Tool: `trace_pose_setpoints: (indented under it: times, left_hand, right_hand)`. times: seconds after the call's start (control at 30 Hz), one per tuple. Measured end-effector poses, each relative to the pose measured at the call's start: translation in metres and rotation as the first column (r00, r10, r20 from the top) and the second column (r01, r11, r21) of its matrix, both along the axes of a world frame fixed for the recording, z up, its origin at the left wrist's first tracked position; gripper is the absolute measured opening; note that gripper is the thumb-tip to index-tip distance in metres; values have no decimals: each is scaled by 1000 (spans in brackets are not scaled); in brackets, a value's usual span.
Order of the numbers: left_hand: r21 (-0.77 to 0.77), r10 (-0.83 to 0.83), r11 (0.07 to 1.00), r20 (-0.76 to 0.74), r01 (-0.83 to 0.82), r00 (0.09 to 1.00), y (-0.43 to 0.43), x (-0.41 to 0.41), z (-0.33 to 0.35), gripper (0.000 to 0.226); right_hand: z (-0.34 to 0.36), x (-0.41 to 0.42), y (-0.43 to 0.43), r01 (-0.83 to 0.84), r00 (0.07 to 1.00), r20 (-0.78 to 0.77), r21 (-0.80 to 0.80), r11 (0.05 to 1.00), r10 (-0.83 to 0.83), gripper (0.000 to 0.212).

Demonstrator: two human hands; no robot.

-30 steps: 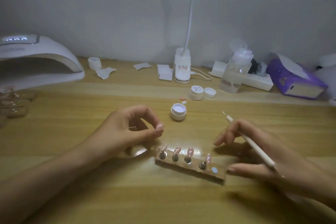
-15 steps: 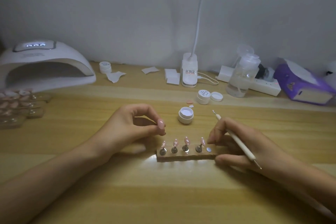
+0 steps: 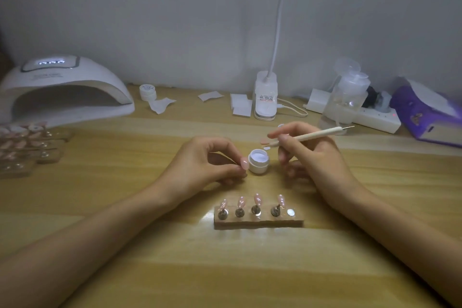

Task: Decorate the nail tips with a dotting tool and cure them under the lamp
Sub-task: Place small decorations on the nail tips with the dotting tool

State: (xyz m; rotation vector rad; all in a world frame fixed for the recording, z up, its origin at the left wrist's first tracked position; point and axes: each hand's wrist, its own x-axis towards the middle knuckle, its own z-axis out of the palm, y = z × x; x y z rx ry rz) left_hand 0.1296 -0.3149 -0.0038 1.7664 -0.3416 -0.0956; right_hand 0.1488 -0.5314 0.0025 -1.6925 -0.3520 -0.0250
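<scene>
Head view: I have both hands over the wooden tabletop (image 3: 125,245), on either side of an open white gel pot (image 3: 258,160). The left hand (image 3: 207,165) is curled, its thumb and forefinger pinching what looks to me like a loose nail tip (image 3: 243,164), pink and oval, just beside the pot's left wall. The right hand (image 3: 315,155) grips the dotting tool (image 3: 307,136) like a pen. The pale shaft lies almost level, with one thin metal end pointing right. The other end dips left, just behind the pot, near a few small pale scraps (image 3: 264,142) on the wood. I can't make out whether that end touches anything.

Closer to me sits the wooden holder (image 3: 258,222), lying crosswise. Four pink nail tips (image 3: 257,199) with white dots stand on it on little metal pegs, and a bare metal disc (image 3: 290,212) shows at its right end.

At the far left the white curing lamp (image 3: 62,87) has its display lit. In front of it more holders (image 3: 27,150) with tips are stacked together.

Along the back wall I see:
- a closed small jar (image 3: 148,92)
- some white wipes (image 3: 241,105)
- a desk-light base (image 3: 265,95) with its stalk rising out of view
- a clear pump bottle (image 3: 347,100)
- a power strip (image 3: 375,120)
- a purple tissue pack (image 3: 425,117)
</scene>
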Motion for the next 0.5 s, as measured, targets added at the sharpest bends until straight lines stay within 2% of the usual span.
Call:
trace_pose_setpoints:
  times: [0.03, 0.13, 0.33, 0.5]
  left_hand:
    - [11, -9, 1000, 23, 9, 1000, 0, 0, -1, 15]
    - [55, -31, 998, 90, 26, 996, -2, 0, -3, 17]
    - [196, -71, 980, 216, 28, 974, -3, 1, -5, 18]
    - [251, -78, 968, 234, 17, 969, -3, 4, -6, 20]
  right_hand:
    - [-2, 2, 1, -1, 1000, -5, 20, 1000, 1, 10]
    - [-5, 6, 0, -20, 1000, 0, 67, 998, 20, 20]
    - [-11, 8, 1, -60, 997, 38, 5, 998, 60, 24]
    - [-12, 9, 2, -68, 997, 46, -31, 997, 69, 24]
